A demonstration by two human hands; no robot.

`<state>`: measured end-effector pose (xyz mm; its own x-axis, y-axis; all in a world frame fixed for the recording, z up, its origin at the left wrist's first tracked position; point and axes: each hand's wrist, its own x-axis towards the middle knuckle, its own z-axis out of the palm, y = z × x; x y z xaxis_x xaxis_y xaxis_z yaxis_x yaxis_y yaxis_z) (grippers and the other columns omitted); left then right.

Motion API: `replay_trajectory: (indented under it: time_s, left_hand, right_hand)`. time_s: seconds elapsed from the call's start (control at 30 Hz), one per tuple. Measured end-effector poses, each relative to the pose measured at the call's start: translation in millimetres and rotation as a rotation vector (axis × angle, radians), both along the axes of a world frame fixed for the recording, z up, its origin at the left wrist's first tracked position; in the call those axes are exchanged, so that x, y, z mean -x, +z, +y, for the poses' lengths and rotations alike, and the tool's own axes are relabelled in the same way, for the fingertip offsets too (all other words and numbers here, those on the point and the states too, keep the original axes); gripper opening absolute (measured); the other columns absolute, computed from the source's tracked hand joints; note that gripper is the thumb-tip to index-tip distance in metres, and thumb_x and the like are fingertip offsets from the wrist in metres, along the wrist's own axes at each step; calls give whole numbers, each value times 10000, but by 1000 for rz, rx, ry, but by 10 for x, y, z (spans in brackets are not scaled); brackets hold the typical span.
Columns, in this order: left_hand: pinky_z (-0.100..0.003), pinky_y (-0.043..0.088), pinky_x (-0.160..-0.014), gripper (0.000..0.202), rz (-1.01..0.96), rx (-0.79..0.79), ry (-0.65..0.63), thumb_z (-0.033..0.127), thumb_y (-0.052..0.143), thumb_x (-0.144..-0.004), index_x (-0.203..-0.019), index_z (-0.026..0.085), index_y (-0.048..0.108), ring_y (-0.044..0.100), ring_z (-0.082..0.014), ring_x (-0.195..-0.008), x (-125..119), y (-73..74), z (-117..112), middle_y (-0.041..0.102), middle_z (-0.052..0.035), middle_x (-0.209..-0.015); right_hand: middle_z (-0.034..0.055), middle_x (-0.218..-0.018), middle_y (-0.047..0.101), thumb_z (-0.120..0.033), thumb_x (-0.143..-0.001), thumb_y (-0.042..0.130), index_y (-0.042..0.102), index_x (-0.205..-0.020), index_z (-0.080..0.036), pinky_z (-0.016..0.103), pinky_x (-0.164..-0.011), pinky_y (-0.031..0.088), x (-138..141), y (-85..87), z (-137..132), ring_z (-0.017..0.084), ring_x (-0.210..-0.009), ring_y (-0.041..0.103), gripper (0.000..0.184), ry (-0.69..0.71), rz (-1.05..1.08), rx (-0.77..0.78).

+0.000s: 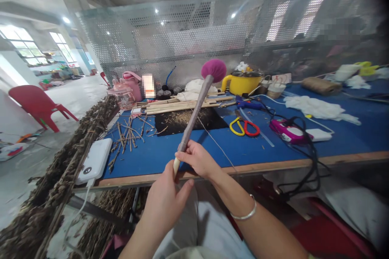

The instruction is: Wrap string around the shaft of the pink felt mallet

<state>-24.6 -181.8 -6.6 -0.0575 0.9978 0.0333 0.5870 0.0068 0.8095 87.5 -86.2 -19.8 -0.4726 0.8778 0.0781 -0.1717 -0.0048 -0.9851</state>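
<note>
Between both hands a wooden stick wrapped in greyish-purple material (195, 115) is held at a slant over the table's front edge. Its far end carries a round purple head (214, 69). My left hand (162, 196) is closed around the bare pale wood at the near end, thumb held off to the side. Just above it, my right hand (197, 158) pinches the lower edge of the wrapping. A thin cord (216, 141) runs from near the stick towards the table edge. Beyond the stick, a black cloth (170, 123) bears brown plant bits.
Scissors with yellow and red handles (244, 127), a blue glue gun (251, 104) and a magenta device with cables (285, 131) lie to the right. Thin twigs (129, 135) and a white power bank (95, 160) lie left. Dried stalks (57, 182) line the table's left side.
</note>
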Motion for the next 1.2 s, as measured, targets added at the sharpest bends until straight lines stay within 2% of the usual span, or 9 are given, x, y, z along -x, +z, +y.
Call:
replay_trajectory:
  time_s: [0.13, 0.27, 0.4, 0.5, 0.63, 0.77, 0.9, 1.07, 1.2]
  left_hand:
    - [-224, 323, -545, 338, -64, 9, 29, 387, 558, -752, -1009, 180, 487, 469, -123, -604, -11, -14, 2, 506, 1, -716]
    - [-151, 198, -385, 334, -624, 304, -154, 400, 631, -703, -835, 203, 397, 249, -31, -398, 42, -65, 85, 305, 96, -537]
    - [-123, 57, -323, 400, -1065, 555, -357, 452, 638, -686, -807, 231, 327, 52, -9, -368, 132, -98, 135, 196, 118, -523]
    - [-131, 111, -329, 360, -963, 514, -342, 500, 562, -729, -829, 216, 365, 99, -13, -367, 122, -83, 126, 226, 105, -543]
    - [-198, 322, -496, 301, -274, 88, -53, 395, 548, -759, -956, 184, 466, 464, -104, -556, -3, -17, 31, 492, 6, -689]
    - [-236, 316, -556, 347, 93, -19, 55, 365, 536, -759, -1058, 200, 476, 526, -173, -663, -70, -11, -35, 552, -32, -780]
    - [-201, 294, -495, 231, -216, 24, 1, 393, 539, -769, -848, 194, 453, 412, -95, -524, -37, -100, 44, 429, 40, -616]
    - [-141, 81, -336, 378, -929, 485, -264, 446, 595, -726, -770, 235, 284, 89, -20, -362, 46, -155, 127, 206, 118, -511]
    - [-127, 96, -327, 357, -975, 524, -303, 448, 588, -732, -790, 225, 316, 104, -12, -373, 70, -140, 120, 231, 110, -541]
  right_hand:
    - [-48, -620, 486, -329, -635, 693, 455, -770, -161, 213, -516, 348, 11, 17, -14, 77, -553, 450, 321, -6, -2, -8]
    - [-78, -532, 439, -363, -638, 686, 459, -769, -169, 190, -407, 260, -55, 36, -15, 47, -420, 360, 326, 74, 39, 55]
    - [-114, -433, 306, -397, -668, 654, 488, -790, -164, 195, -363, 116, -118, 50, -8, 32, -360, 189, 311, 153, 81, 43]
    - [-105, -443, 315, -397, -669, 654, 493, -784, -165, 201, -378, 133, -124, 70, -7, 41, -383, 206, 306, 149, 59, 25]
    - [-66, -544, 415, -370, -648, 674, 493, -746, -160, 208, -454, 270, -78, 77, -12, 62, -477, 340, 294, 42, -6, 0]
    - [-37, -631, 469, -349, -658, 667, 485, -736, -153, 234, -570, 349, -26, 54, -12, 86, -583, 421, 279, -11, -41, -37]
    - [-45, -628, 467, -337, -632, 689, 464, -737, -162, 226, -542, 350, -44, 64, -9, 83, -567, 433, 305, -7, -13, -16]
    - [-96, -513, 396, -345, -660, 665, 449, -793, -171, 191, -363, 151, -113, 73, 11, 30, -377, 245, 308, 155, 34, 49]
    - [-113, -472, 355, -353, -681, 648, 439, -775, -172, 193, -344, 111, -97, 27, 30, 25, -349, 205, 292, 130, 46, 58]
